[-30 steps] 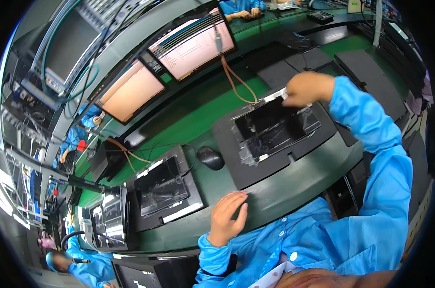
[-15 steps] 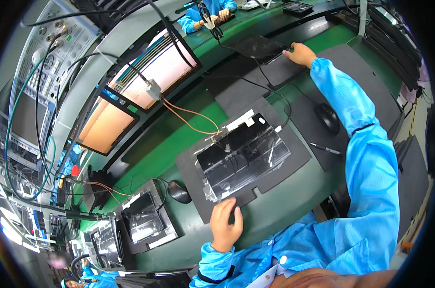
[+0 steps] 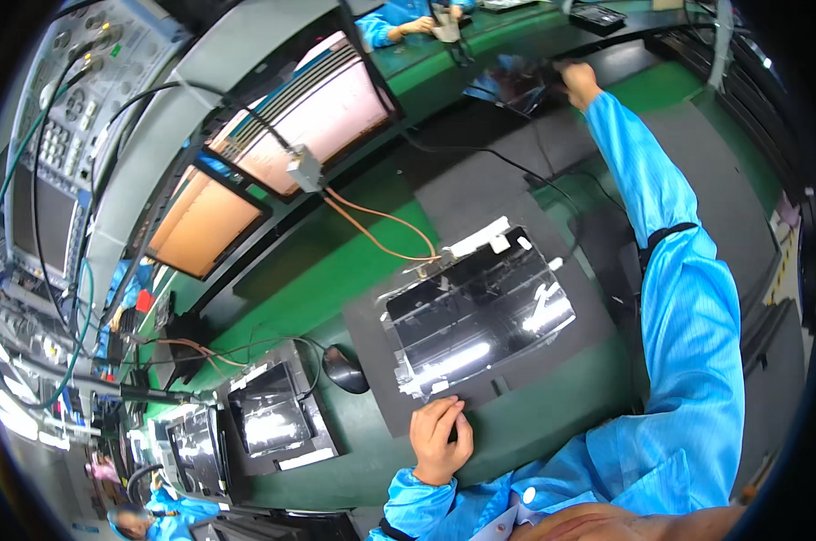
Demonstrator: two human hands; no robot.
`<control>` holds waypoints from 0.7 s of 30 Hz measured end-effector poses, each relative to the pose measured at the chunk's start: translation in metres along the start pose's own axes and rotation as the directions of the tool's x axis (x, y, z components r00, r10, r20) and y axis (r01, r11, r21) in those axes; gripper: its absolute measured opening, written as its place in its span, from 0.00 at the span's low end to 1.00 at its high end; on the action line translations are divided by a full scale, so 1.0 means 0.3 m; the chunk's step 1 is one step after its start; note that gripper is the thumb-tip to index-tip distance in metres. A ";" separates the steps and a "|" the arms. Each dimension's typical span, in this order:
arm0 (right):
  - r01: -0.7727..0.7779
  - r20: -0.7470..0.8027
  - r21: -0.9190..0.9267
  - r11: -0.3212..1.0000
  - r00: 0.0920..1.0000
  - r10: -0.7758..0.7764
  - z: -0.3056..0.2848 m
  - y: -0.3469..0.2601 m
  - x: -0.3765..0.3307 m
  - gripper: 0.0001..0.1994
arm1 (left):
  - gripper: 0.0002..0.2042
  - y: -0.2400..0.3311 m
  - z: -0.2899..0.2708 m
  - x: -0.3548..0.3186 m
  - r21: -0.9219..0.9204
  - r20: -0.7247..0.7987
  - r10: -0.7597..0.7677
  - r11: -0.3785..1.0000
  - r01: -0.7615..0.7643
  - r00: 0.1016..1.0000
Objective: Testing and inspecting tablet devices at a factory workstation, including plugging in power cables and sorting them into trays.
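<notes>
Green workbench (image 3: 336, 279) under lit monitors (image 3: 273, 153), seemingly a factory line.

A glossy black display panel (image 3: 476, 316) with silver foil edges and white tape tabs lies flat and tilted on a dark grey mat (image 3: 597, 311). A second dark panel (image 3: 516, 83) lies far off.

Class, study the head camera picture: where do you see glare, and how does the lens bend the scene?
Head view: white glare streaks lie across the glossy black panel near the left hand; the two lit screens look washed out; bench edges curve toward the dark round rim; the far right hand looks small and soft.
</notes>
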State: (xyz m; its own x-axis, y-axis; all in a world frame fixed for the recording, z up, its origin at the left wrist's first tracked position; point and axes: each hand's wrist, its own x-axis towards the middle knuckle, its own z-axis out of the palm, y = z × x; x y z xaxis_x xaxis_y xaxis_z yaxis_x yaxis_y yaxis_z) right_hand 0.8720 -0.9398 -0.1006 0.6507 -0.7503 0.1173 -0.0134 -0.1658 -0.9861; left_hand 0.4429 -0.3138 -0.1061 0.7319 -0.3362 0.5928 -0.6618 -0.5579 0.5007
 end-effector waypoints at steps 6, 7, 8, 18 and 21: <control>0.112 0.054 0.022 0.993 0.992 -0.113 -0.605 -0.250 -0.041 0.19 | 0.14 0.066 -0.038 -0.010 -0.241 0.063 -0.209 0.946 0.218 0.976; 0.093 0.029 0.185 0.978 0.995 -0.100 -0.767 -0.258 -0.090 0.18 | 0.15 0.088 -0.050 -0.015 -0.362 0.136 -0.314 0.867 0.342 0.940; 0.110 0.032 0.220 0.969 0.992 -0.120 -0.942 -0.263 -0.141 0.16 | 0.20 0.109 -0.052 -0.015 -0.624 0.308 -0.494 0.540 0.564 0.813; 0.045 -0.082 -0.972 0.230 0.853 -0.515 -1.535 -0.108 -0.684 0.16 | 0.40 0.072 -0.061 0.121 -0.473 0.839 -0.314 -0.825 0.309 0.444; 0.745 0.511 -0.523 0.414 0.663 -0.547 -1.076 -0.225 -0.913 0.17 | 0.41 0.088 -0.047 0.144 -0.461 0.831 -0.309 -0.848 0.263 0.462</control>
State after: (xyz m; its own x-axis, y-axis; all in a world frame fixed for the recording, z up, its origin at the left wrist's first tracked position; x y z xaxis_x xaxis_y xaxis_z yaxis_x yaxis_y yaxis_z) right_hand 0.4496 -0.9296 -0.0283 0.8265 -0.0798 0.5573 0.0822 -0.9622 -0.2596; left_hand 0.4549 -0.3324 -0.0583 0.6775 -0.6137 -0.4054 0.6784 0.7343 0.0222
